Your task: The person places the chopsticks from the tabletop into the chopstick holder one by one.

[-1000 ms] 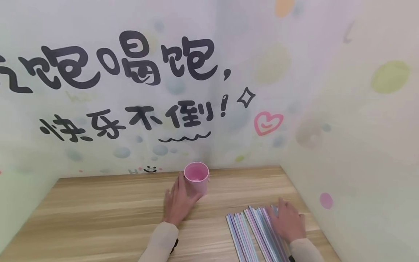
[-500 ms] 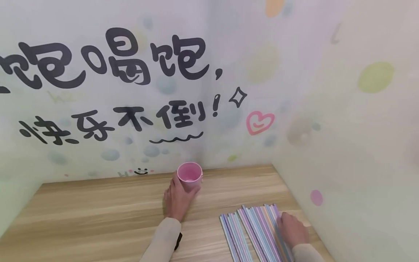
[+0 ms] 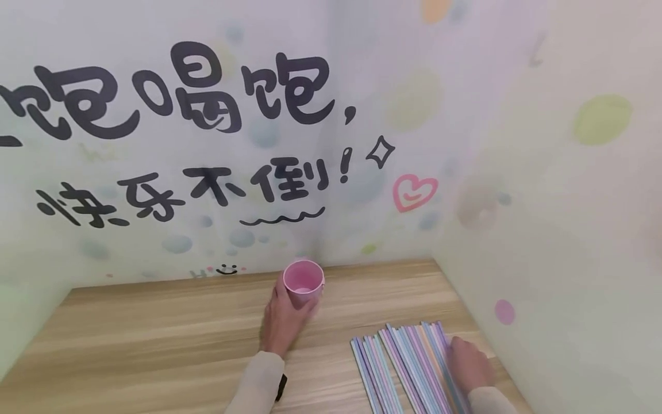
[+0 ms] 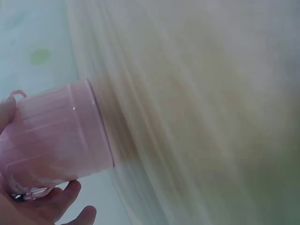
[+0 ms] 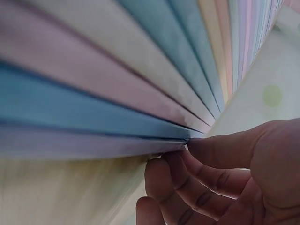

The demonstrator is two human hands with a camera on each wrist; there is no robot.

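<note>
The pink bucket (image 3: 303,280), a small one with wire loops at its sides, is upright near the back wall. My left hand (image 3: 284,319) grips it, fingers around its left side and thumb at the front. In the left wrist view the wall of the bucket (image 4: 51,133) fills the left part, fingers (image 4: 70,197) at its side. Many long, thin pastel strips (image 3: 414,362) lie side by side at the right. My right hand (image 3: 472,365) is at their right edge. In the right wrist view its thumb and curled fingers pinch the end of the outermost lavender strip (image 5: 93,145).
The wooden table (image 3: 170,333) meets a back wall (image 3: 362,230) with dark lettering and a right wall (image 3: 564,241) with pastel dots. A smaller group of strips (image 3: 374,368) lies left of the main row, with a narrow gap between them.
My left hand has gone from lying against the bucket to wrapping round it. The right hand has slid right, off the top of the strips to their outer edge, and its fingers have curled.
</note>
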